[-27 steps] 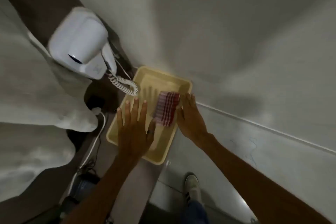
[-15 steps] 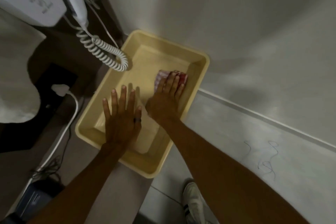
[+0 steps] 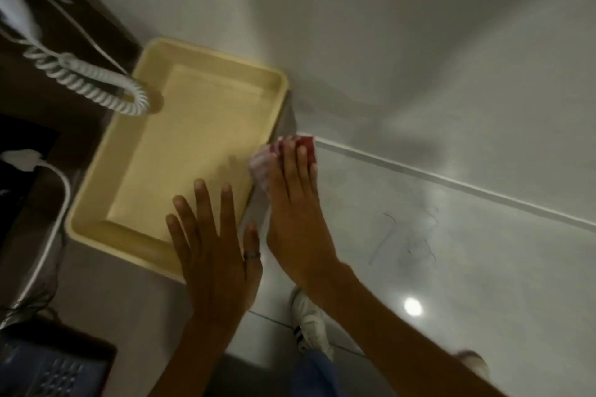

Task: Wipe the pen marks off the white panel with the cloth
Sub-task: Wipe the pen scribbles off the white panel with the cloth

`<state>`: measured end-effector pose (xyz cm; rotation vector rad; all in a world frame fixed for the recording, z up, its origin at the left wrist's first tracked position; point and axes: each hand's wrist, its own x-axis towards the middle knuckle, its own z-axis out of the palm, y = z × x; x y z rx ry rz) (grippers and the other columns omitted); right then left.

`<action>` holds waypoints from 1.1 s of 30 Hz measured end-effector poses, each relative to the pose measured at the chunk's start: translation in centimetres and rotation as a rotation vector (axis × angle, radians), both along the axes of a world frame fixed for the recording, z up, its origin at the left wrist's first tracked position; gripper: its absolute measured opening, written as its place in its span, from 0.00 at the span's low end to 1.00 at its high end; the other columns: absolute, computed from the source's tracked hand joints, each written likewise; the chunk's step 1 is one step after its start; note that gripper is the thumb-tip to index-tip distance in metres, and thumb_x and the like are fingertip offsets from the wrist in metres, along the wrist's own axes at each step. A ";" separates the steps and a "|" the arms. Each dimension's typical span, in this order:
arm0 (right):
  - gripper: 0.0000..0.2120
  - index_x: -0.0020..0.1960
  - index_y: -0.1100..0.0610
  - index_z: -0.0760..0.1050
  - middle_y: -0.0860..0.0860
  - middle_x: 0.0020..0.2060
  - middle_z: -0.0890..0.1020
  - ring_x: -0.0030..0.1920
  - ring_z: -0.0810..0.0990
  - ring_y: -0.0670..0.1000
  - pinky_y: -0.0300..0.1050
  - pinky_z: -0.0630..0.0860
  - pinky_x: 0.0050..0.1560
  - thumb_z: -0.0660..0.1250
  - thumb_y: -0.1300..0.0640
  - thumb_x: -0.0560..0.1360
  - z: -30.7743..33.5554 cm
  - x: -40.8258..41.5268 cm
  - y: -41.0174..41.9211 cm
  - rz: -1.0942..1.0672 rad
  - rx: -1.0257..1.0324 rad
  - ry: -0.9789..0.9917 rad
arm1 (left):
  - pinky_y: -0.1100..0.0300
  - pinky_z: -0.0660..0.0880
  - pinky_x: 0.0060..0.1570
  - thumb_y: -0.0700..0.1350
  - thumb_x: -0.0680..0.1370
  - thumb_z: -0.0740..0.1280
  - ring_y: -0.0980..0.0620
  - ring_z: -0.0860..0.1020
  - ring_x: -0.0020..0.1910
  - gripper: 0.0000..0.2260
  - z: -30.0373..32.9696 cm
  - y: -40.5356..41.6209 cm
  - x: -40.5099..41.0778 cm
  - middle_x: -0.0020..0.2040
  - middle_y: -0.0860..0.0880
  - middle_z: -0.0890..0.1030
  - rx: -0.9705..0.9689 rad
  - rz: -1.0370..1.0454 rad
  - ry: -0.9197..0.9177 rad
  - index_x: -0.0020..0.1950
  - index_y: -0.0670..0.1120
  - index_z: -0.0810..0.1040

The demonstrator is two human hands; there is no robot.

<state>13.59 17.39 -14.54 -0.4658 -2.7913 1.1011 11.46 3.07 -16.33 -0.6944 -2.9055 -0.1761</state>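
A red and white checked cloth (image 3: 280,151) lies under the fingers of my right hand (image 3: 295,213), just past the right rim of a yellow tray (image 3: 96,213), at the left end of the white panel (image 3: 483,267). Faint pen marks (image 3: 409,238) show on the panel, well to the right of the cloth. My left hand (image 3: 213,248) is flat and spread over the tray's near right corner, holding nothing.
A coiled white cord (image 3: 87,80) hangs to the tray's far left corner. A white plug and cable (image 3: 38,167) run down the left. A white wall rises behind the panel's raised edge (image 3: 451,184). My shoe (image 3: 309,322) shows below.
My right hand has carried the cloth out of the tray to the right, onto the panel's left end. The left hand stayed over the tray's near side. The camera tilted down.
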 end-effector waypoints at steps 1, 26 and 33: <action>0.35 0.83 0.62 0.43 0.64 0.85 0.47 0.85 0.40 0.63 0.66 0.44 0.86 0.51 0.65 0.78 -1.1 3.3 0.5 -0.009 -0.005 -0.014 | 0.37 0.43 0.86 0.55 0.87 0.58 0.34 0.45 0.87 0.32 -0.6 0.7 1.8 0.87 0.38 0.51 0.007 -0.015 -0.024 0.88 0.44 0.56; 0.38 0.85 0.62 0.50 0.63 0.86 0.49 0.86 0.43 0.64 0.67 0.43 0.86 0.63 0.67 0.80 -37.6 41.3 15.0 -0.383 -0.040 -0.532 | 0.37 0.46 0.86 0.58 0.87 0.49 0.33 0.48 0.87 0.33 -35.0 13.1 18.8 0.89 0.37 0.50 -0.331 -0.437 -0.466 0.89 0.44 0.52; 0.34 0.86 0.56 0.50 0.57 0.87 0.52 0.87 0.47 0.58 0.64 0.47 0.86 0.48 0.44 0.84 -44.7 40.9 18.2 -0.272 0.183 -0.516 | 0.33 0.46 0.86 0.57 0.89 0.50 0.33 0.47 0.88 0.30 -43.9 16.8 15.2 0.89 0.38 0.49 -0.208 -0.326 -0.445 0.89 0.47 0.50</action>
